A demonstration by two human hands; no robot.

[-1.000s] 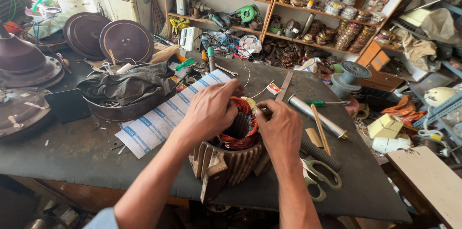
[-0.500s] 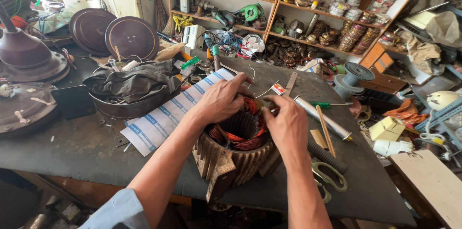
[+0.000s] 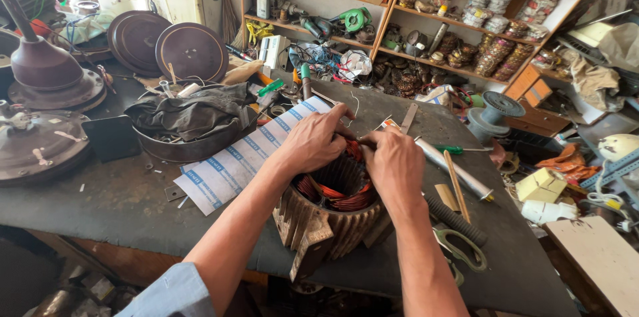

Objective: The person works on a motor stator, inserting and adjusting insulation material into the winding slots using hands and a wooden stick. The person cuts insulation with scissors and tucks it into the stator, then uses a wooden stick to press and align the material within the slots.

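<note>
A brown finned motor stator [image 3: 319, 227] stands on the dark workbench [image 3: 120, 204], its bore facing up with copper and orange windings [image 3: 333, 194] inside. My left hand [image 3: 316, 140] rests on the far left rim, fingers curled onto the windings. My right hand [image 3: 393, 164] sits on the far right rim, fingertips meeting the left hand's over the coil. Both hands grip the winding at the far edge of the bore.
A white sheet with blue stripes [image 3: 246, 157] lies left of the stator. A bowl of dark cloth [image 3: 190, 120] sits beyond it. Scissors [image 3: 462, 250], a wooden stick [image 3: 456, 184] and a white tube [image 3: 456, 170] lie to the right. Cluttered shelves [image 3: 432, 17] stand behind.
Both hands have shifted from covering the top of the bore to its far rim, so more of the windings now shows. The stator has stayed in place.
</note>
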